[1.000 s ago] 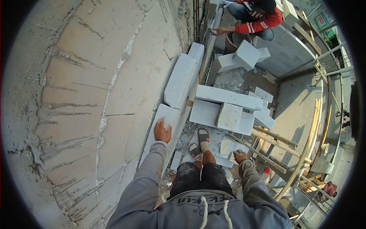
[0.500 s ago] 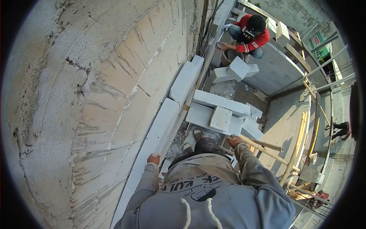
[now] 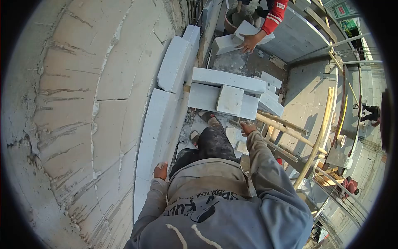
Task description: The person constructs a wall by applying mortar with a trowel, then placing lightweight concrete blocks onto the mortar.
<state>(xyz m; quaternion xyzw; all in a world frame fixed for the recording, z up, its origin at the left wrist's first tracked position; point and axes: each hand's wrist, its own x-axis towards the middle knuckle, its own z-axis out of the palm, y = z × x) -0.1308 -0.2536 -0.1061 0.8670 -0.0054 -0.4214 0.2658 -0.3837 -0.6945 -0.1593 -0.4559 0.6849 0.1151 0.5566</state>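
Note:
My left hand hangs loosely bent beside the row of white blocks on the wall, with nothing visible in it. My right hand is half curled, its fingers apart, at the near side of a block stack; I see nothing held in it. That stack has a long white block, a wide flat block and a smaller block leaning on it. Bamboo poles run right of my right hand. My feet stand between the wall and the stack.
A co-worker's hand, from a red sleeve, touches a white block beyond the stack. Behind it is a dark bucket. A rough tall wall rises at left. Lower right, another person appears below among scaffolding.
My view has shifted forward and I have stepped along. My left hand has come off the wall blocks and my right hand has loosened. The co-worker has reached to a block.

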